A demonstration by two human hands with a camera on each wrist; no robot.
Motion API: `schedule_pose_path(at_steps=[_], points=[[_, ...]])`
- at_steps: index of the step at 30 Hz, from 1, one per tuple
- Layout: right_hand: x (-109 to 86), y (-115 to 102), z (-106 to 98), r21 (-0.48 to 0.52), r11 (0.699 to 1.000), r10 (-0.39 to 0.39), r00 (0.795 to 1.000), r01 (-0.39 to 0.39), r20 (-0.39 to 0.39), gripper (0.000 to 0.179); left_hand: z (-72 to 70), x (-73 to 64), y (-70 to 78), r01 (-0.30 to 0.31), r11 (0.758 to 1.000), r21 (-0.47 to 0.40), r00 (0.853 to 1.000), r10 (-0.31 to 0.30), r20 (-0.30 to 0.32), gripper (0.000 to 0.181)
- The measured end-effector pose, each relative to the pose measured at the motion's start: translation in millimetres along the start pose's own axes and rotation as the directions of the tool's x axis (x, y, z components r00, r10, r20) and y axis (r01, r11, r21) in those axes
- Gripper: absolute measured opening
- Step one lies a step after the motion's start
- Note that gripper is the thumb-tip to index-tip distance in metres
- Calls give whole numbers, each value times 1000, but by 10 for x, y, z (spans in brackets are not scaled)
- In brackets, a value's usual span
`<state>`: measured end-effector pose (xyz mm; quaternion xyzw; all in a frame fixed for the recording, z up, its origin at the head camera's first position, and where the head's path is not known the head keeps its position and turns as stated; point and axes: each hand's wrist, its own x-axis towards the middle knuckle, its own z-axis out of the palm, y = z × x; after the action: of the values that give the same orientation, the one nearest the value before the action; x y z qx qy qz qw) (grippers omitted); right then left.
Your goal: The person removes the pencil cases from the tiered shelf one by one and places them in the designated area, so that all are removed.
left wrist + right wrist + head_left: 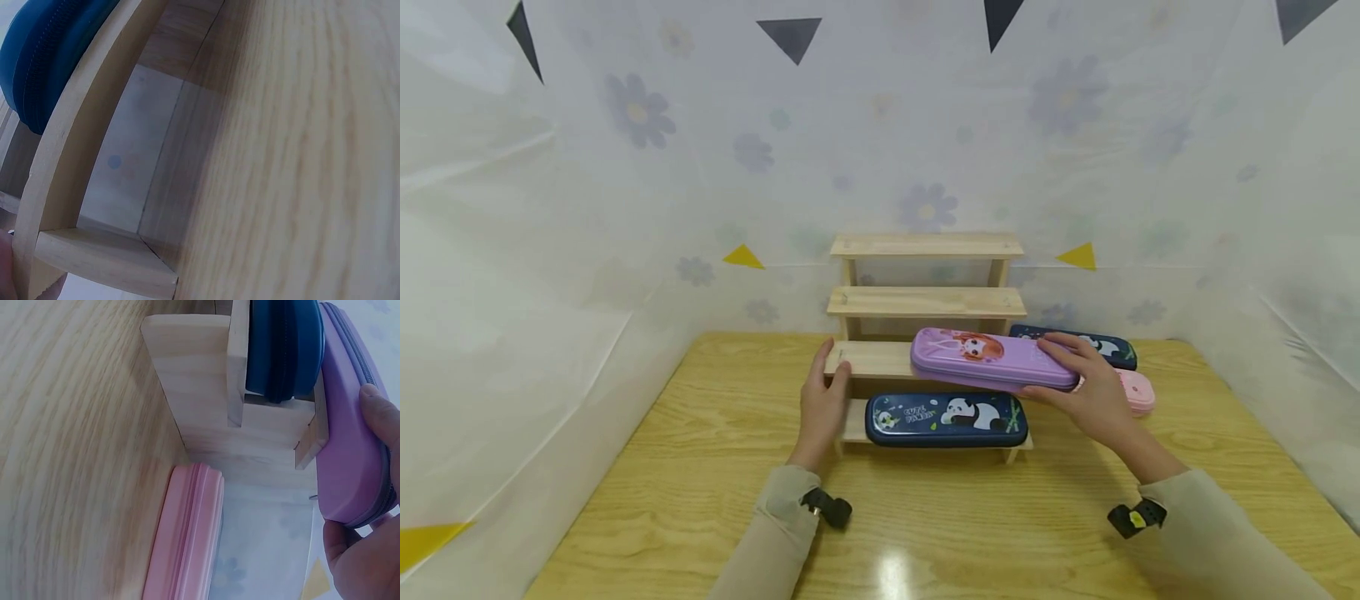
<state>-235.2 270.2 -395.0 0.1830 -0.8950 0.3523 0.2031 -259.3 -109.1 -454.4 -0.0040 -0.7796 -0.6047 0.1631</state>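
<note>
My right hand point(1090, 392) holds a purple pencil case point(992, 358) with a red-haired doll picture by its right end, thumb below and fingers on top. In the head view the case overlaps the second step from the bottom of a wooden stepped rack point(868, 358). At the left end of that step, my left hand point(822, 408) grips the board, thumb at its front edge. A dark blue panda pencil case point(943, 419) lies on the lowest step. In the right wrist view, the purple case point(353, 437) is right by the step's edge.
Right of the rack, on the wooden table point(715, 500), lie a pink pencil case point(1138, 392) and, behind it, another dark blue panda case point(1120, 352), partly hidden by my right hand. The two upper steps point(925, 244) rise behind. Pale flower-printed sheeting point(880, 125) surrounds the table.
</note>
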Motion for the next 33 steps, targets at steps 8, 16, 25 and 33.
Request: schedule_pose_path(at_steps=[8, 16, 25, 33], points=[[-99, 36, -135, -6, 999, 37, 999, -37, -3, 71, -6, 8, -3, -9, 1000, -5, 1000, 9, 3, 57], [-207, 86, -260, -17, 998, 68, 998, -68, 3, 71, -6, 2, 17, 6, 1000, 9, 1000, -6, 5, 56], [-318, 186, -377, -30, 995, 92, 996, -92, -9, 72, -14, 10, -7, -3, 1000, 14, 1000, 3, 7, 53], [-429, 290, -495, -85, 989, 115, 993, -118, -35, 75, -11, 14, -10, -4, 1000, 19, 1000, 4, 7, 54]])
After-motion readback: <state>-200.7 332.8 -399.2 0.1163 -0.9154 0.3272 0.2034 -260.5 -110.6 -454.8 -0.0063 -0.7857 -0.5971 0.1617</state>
